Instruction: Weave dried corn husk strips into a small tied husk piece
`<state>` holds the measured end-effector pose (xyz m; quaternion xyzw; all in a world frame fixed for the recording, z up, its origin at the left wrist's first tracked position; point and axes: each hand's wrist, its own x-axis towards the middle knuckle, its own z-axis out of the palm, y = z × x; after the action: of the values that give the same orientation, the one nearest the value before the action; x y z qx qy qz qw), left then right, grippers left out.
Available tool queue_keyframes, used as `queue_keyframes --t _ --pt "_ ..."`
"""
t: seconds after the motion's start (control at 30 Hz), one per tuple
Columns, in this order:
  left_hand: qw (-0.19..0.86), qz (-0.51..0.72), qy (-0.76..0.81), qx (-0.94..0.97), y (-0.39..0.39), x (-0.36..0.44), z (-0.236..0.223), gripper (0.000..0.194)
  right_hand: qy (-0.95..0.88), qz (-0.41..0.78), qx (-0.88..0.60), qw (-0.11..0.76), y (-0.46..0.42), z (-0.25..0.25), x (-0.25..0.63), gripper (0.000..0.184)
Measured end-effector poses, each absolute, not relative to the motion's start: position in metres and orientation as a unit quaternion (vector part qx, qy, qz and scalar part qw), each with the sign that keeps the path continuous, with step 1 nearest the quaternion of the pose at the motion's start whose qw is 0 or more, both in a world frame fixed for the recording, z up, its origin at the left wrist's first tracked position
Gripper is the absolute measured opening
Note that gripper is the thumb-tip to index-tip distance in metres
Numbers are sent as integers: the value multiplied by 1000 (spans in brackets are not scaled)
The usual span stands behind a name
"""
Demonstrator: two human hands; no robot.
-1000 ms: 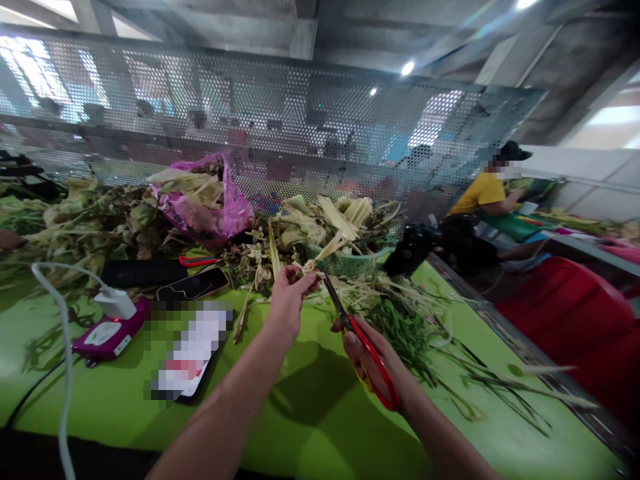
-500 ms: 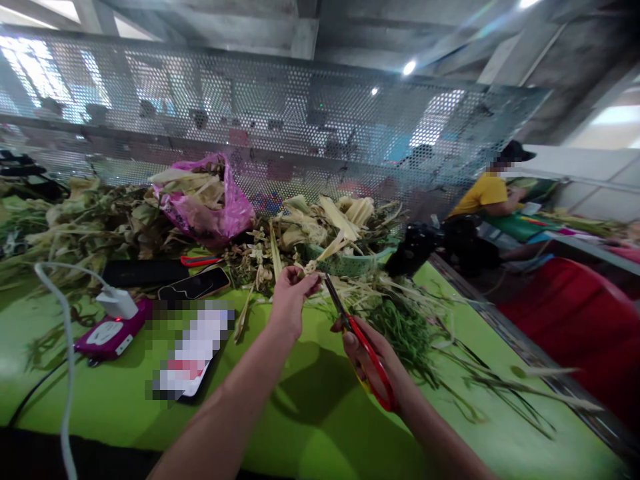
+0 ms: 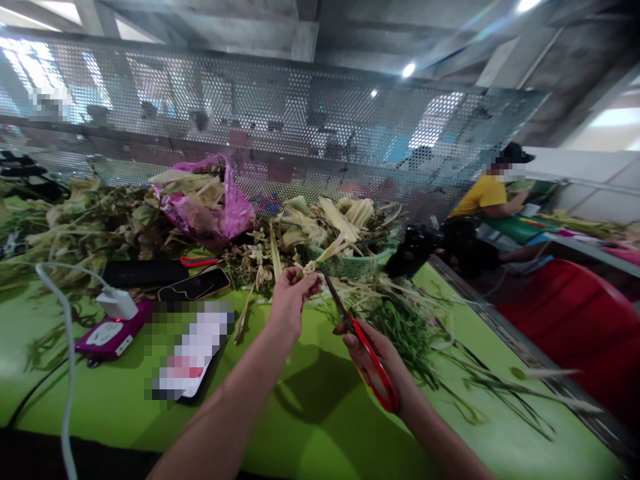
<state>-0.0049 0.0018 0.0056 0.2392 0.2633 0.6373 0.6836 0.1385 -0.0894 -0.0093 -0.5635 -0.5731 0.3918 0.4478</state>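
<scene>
My left hand (image 3: 289, 298) is raised over the green table (image 3: 320, 427), fingers pinched on a small pale piece of leaf (image 3: 309, 267). My right hand (image 3: 376, 362) grips red-handled scissors (image 3: 361, 348), whose dark blades point up and left, their tip right beside the leaf piece. Behind both hands lies a heap of pale husks and leaves (image 3: 320, 227), partly in a green basket (image 3: 350, 265).
A pink plastic bag (image 3: 207, 203) of husks sits at the back. Phones (image 3: 193, 285), a pink power bank (image 3: 111, 333) with white charger and cable (image 3: 65, 347) lie left. Green stems (image 3: 415, 333) are scattered right. A perforated metal screen (image 3: 300, 127) backs the table. A person in yellow (image 3: 483, 193) sits far right.
Almost nothing differs: the scissor blades have edged slightly closer to the leaf piece, and both hands hold their places.
</scene>
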Motion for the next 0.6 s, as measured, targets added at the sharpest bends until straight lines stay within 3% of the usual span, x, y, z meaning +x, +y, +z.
queue_keyframes --t 0.1,0.2,0.33,0.43,0.53,0.6 --pt "684 630 276 243 3 -6 5 40 -594 333 -611 404 -91 0 155 33" --pt "685 620 281 259 4 -7 4 39 -633 216 -678 304 -88 8 188 27" --pt "690 590 289 304 3 -7 4 33 -648 9 -741 175 -86 5 241 42" --pt "691 567 293 339 0 -8 7 32 -679 -11 -724 119 -89 3 268 45" --pt "693 541 301 370 -3 -8 11 34 -686 -5 -718 115 -92 17 272 37" --pt "693 526 297 394 -4 -7 12 33 -688 1 -702 182 -92 34 261 36"
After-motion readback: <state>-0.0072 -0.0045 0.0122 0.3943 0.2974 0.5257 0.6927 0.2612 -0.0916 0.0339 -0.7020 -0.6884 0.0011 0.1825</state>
